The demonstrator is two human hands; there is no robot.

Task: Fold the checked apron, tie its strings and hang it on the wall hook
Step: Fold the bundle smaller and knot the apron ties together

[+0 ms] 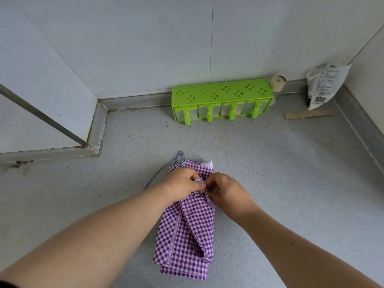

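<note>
— Where is the checked apron right now?

— It lies folded into a long narrow bundle on the grey speckled desk, running from near the lower edge of the view up toward the wall. A band of patterned trim runs along its left side, and a bit of white shows at its far right corner.

— And the hands?

— Both sit at the far end of the bundle, touching each other. The left hand rests on top of the cloth with its fingers curled and pinching a thin strip of the fabric. The right hand meets it from the right, its fingers bent in on the same strip.

— Any loose string?

— A thin pale-blue string loops out past the far left corner and trails back under the left wrist.

— What else is on the surface?

— A green rack of small clear containers against the wall, well apart from the apron. Just right of it stands a small beige-capped jar, then a crumpled printed bag in the corner, with a strip of cardboard in front of it.
</note>
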